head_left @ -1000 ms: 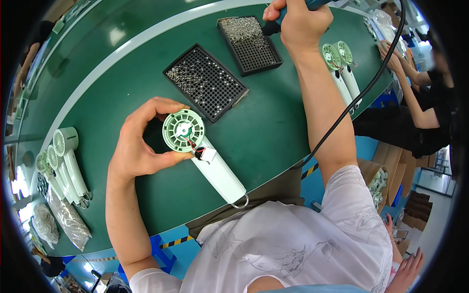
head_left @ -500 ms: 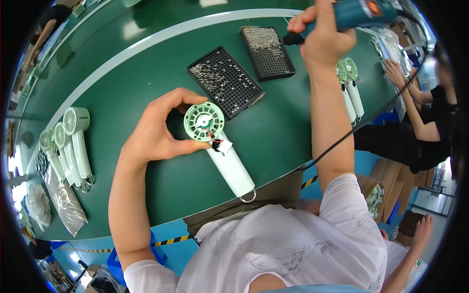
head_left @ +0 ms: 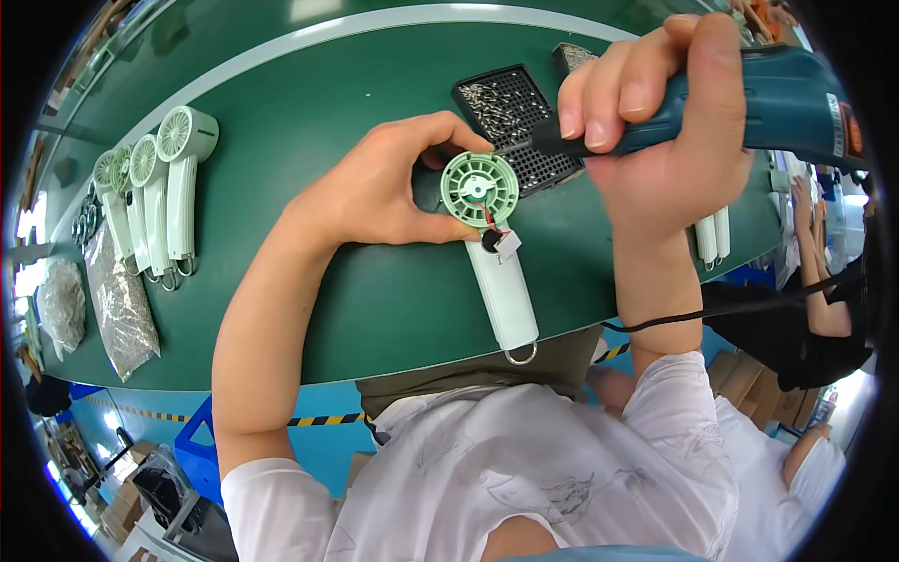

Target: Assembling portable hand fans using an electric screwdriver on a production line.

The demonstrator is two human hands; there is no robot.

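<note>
My left hand [head_left: 393, 183] grips a handheld fan [head_left: 506, 298] by its round head, thumb and fingers on opposite sides of the rim. The fan has a pale green open head with vanes, a white handle and a metal ring at its near end. Red wires and a small white connector [head_left: 507, 245] hang out where head and handle meet. In my right hand [head_left: 670, 122] is a teal electric screwdriver [head_left: 787, 105], fingers wrapped round its body. Its bit points left and reaches the far edge of the fan head; whether it touches is too fine to tell.
A black perforated tray of screws [head_left: 510, 108] lies behind the fan, a second tray [head_left: 573, 56] partly behind my right hand. Several assembled fans [head_left: 183, 187] and plastic bags [head_left: 117, 300] lie at left. The screwdriver's black cord [head_left: 749, 309] crosses at right, near another person.
My right hand has brought the screwdriver down and toward the fan head, away from the far screw tray. My left hand still holds the fan. The whole view has shifted.
</note>
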